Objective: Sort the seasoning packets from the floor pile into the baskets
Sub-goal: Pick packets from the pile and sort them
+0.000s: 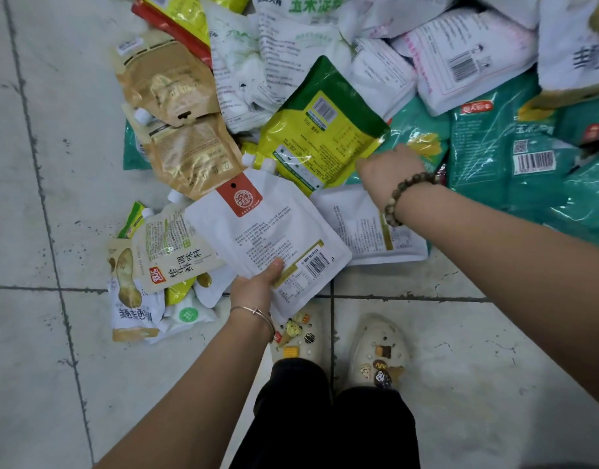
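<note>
A big pile of seasoning packets covers the floor ahead of me. My left hand grips the lower edge of a white spouted pouch with a red label, lifted above the floor. My right hand reaches into the pile and holds the lower corner of a yellow-green packet, which tilts up from the heap. Another white pouch lies flat under my right wrist. No basket is in view.
Tan spouted pouches lie at the pile's left edge. A small cluster of pale packets sits left of my left hand. Teal bags fill the right side. My two feet in pale clogs stand on grey floor tiles.
</note>
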